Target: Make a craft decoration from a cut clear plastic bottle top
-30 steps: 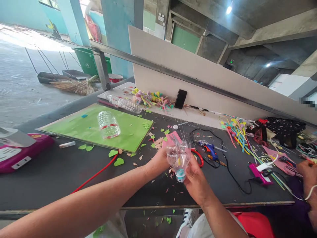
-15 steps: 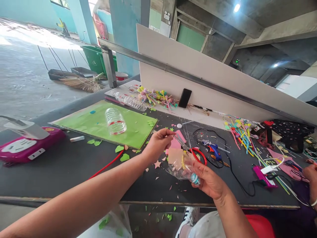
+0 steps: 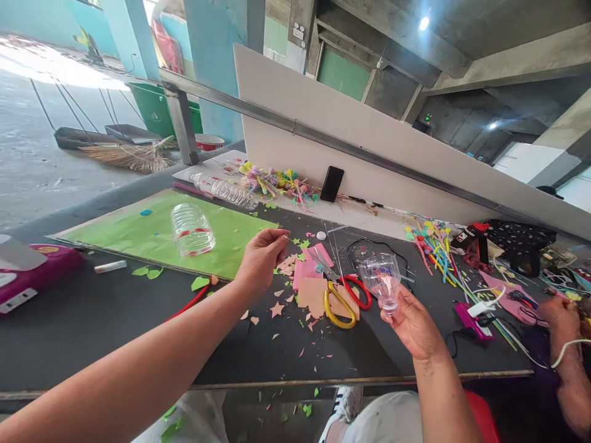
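Note:
My right hand (image 3: 413, 323) grips the neck of a clear plastic bottle top (image 3: 381, 277), cut wide and tilted with its cut end up and away from me. My left hand (image 3: 263, 258) hovers over the table with thumb and fingers pinched together; anything between them is too small to make out. Between the hands lie scissors (image 3: 339, 306) with one yellow and one red handle loop, on peach paper (image 3: 311, 294) and pink paper (image 3: 314, 264). Star-shaped cutouts (image 3: 277, 309) and paper scraps are scattered around them. A cut clear bottle section (image 3: 192, 229) rests on the green sheet (image 3: 133, 227).
A phone (image 3: 332, 184) leans against the white board (image 3: 369, 160). Colourful pipe-cleaner flowers (image 3: 281, 183) lie behind, with more stems (image 3: 434, 246) at right. Power strips (image 3: 37, 271) and cables lie at both sides. Another person's hand (image 3: 558, 314) is at far right.
My hands have moved apart: the left to the left, the right up and right with the bottle top. The bottle top has turned, uncovering the scissors; its turquoise cap no longer shows.

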Available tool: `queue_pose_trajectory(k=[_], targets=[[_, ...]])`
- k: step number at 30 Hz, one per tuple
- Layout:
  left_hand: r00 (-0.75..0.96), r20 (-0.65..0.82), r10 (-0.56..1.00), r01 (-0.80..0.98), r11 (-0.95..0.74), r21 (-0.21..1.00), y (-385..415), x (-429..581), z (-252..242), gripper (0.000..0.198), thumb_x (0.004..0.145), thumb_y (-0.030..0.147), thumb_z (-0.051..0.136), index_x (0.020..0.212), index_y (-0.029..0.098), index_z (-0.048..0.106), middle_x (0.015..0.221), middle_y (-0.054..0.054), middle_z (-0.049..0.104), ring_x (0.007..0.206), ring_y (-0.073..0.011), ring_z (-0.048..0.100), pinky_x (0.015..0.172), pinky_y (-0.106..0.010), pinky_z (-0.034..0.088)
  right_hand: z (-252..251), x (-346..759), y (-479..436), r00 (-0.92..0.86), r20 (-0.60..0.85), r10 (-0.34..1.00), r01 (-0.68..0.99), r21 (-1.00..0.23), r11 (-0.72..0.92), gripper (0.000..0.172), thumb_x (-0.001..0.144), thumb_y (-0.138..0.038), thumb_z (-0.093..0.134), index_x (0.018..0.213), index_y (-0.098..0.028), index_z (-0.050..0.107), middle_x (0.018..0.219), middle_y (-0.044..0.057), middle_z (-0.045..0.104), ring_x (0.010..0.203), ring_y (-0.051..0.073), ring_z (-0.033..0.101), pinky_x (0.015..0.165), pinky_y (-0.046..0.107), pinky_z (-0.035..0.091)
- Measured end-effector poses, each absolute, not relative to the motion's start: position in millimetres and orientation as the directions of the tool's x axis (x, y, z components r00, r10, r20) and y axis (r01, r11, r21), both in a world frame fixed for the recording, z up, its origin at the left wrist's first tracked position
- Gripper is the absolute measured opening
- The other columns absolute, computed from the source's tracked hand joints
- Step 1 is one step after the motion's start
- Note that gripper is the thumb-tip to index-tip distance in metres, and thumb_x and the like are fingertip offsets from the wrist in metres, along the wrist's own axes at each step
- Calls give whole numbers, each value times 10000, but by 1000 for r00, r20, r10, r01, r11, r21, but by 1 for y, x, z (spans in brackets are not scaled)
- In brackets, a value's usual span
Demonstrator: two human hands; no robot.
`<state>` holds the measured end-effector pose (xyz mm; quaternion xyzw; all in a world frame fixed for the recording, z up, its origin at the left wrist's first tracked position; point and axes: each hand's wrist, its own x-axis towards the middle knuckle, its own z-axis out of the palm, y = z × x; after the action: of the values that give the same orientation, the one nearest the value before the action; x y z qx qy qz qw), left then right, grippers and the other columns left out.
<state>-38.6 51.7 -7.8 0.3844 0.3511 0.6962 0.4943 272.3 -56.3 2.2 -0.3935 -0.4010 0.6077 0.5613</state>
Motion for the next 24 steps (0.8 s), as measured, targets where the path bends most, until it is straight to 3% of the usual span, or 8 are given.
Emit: queue_pose_trajectory(k=[5, 8, 11, 13, 15, 18, 21, 24], targets=[[-210, 218, 953, -211, -262, 942, 55, -39, -16, 170, 704, 224, 611, 863, 167, 630, 615, 43, 504, 496, -85, 436, 484, -216, 338, 0, 267, -56, -85, -26, 996, -399, -915, -58, 397, 862, -335, 711, 1252, -276, 663, 1164, 102, 715, 795, 149, 595, 573, 234, 433], [-254, 324, 911, 98, -309, 946, 54, -43, -16, 357, 653, 170, 527, 989, 180, 650, 874, -30, 614, 766, -169, 589, 693, -294, 477, -2, 261, -57, -91, -38, 995, -420, -905, -72, 384, 870, -325, 699, 1249, -273, 664, 1138, 100, 723, 794, 155, 605, 584, 242, 441], [-189, 626, 757, 434, -507, 745, 45, -43, -11, 528, 650, 145, 478, 1158, 200, 616, 1258, -86, 540, 1200, -253, 510, 1010, -399, 412, -2, 254, -56, -94, -38, 995, -436, -897, -75, 375, 875, -315, 690, 1247, -281, 661, 1171, 89, 711, 810, 156, 613, 581, 243, 441], [-27, 738, 675, 573, -594, 564, 36, -38, -8, 460, 729, 189, 491, 1170, 219, 619, 1334, -89, 504, 1289, -273, 442, 1097, -440, 321, -2, 249, -55, -116, -27, 993, -436, -897, -75, 390, 869, -316, 699, 1255, -293, 652, 1211, 80, 697, 845, 158, 620, 591, 243, 442], [157, 720, 676, 671, -608, 425, 27, -29, -10, 339, 822, 325, 533, 1131, 242, 645, 1286, -89, 550, 1251, -291, 463, 1109, -474, 274, -1, 244, -55, -147, -22, 989, -428, -900, -84, 424, 857, -325, 715, 1273, -308, 637, 1243, 75, 685, 898, 167, 626, 607, 243, 442], [348, 557, 754, 783, -560, 270, 22, -14, -20, 430, 847, 503, 583, 1183, 238, 619, 1186, -108, 618, 1159, -307, 508, 1112, -512, 216, -1, 238, -55, -183, -10, 983, -430, -898, -90, 468, 839, -352, 736, 1291, -328, 621, 1272, 73, 671, 986, 190, 623, 644, 254, 446], [374, 420, 827, 861, -478, 174, 27, -6, -33, 507, 849, 513, 602, 1258, 214, 570, 1102, -123, 662, 1098, -320, 545, 1105, -540, 187, -3, 235, -55, -201, 26, 979, -437, -897, -66, 504, 827, -375, 745, 1310, -339, 604, 1287, 76, 657, 1034, 214, 610, 679, 279, 451], [362, 354, 862, 895, -428, 125, 33, -4, -39, 417, 882, 418, 577, 1237, 200, 579, 1072, -128, 674, 1056, -313, 583, 1072, -523, 239, -6, 233, -54, -197, 62, 978, -427, -904, -28, 559, 796, -398, 769, 1323, -344, 592, 1252, 76, 667, 994, 224, 617, 697, 305, 458]])
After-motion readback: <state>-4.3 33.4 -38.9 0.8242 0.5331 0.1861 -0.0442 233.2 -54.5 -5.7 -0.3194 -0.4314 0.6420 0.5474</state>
